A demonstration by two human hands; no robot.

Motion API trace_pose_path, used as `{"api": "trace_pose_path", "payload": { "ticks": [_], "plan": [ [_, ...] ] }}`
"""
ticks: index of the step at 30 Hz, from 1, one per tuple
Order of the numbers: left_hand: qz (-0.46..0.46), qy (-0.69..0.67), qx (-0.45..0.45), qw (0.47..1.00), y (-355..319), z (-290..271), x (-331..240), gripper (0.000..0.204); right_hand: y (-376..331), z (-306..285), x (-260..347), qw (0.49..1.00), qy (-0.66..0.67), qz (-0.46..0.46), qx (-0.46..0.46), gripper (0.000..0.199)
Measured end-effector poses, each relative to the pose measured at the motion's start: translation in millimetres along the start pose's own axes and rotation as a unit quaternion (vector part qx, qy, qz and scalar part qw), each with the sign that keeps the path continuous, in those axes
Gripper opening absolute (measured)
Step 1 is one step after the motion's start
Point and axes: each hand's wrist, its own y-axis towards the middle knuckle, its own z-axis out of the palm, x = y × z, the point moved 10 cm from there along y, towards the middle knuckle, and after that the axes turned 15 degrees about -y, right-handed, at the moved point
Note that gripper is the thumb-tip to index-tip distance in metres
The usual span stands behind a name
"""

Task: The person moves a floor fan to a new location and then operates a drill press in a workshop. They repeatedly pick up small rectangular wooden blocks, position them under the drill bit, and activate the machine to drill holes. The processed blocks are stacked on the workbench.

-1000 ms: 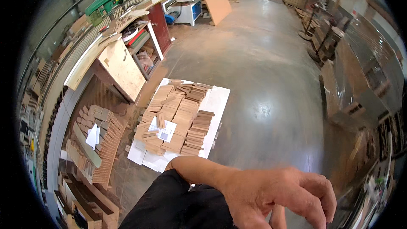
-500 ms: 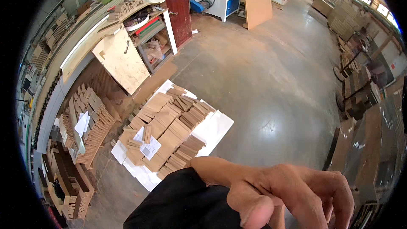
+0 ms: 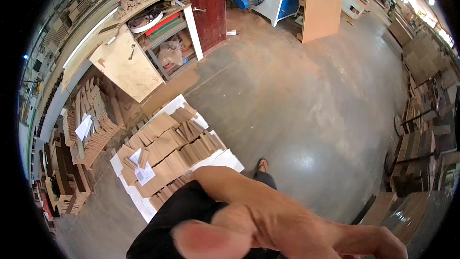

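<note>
Wooden pieces (image 3: pixel 165 151) stacked on floor; hand (image 3: pixel 287 225) near lens, empty.

Blurred hand (image 3: pixel 287 225), fingers cut off below

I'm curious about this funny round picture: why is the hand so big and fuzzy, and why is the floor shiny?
Head view: the hand sits close to the lens, blurred; the fisheye bends edges near the rim; overhead lights glare off the concrete floor.

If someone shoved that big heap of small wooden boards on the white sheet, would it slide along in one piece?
Probably not. The wooden boards lie in loose separate stacks, so they would likely topple and scatter. Each piece looks stiff and light. The white sheet beneath might slide on the smooth floor.
</note>
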Motion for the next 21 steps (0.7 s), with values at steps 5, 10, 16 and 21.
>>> {"api": "trace_pose_path", "payload": {
  "ticks": [5, 10, 16, 21],
  "plan": [
    [-0.01, 0.023, 0.0, 1.0, 63.8, -94.4, -48.4, 0.089, 66.0, -68.2, 246.7, 0.991, 0.019, -0.135, 0.001, 0.024],
    [-0.002, 0.11, -0.059, 0.992, 77.7, -175.0, -128.9, 0.09, 153.8, -60.2, 454.7, 0.981, -0.045, -0.188, 0.033, 0.024],
    [-0.001, 0.197, -0.094, 0.976, 62.6, -244.0, -272.9, 0.092, 203.7, 41.3, 636.0, 0.965, -0.127, -0.215, 0.083, 0.026],
    [-0.037, 0.285, -0.161, 0.944, 45.1, -328.0, -406.1, 0.094, 204.7, 175.4, 727.3, 0.948, -0.175, -0.168, 0.204, 0.026]
  ]
}}
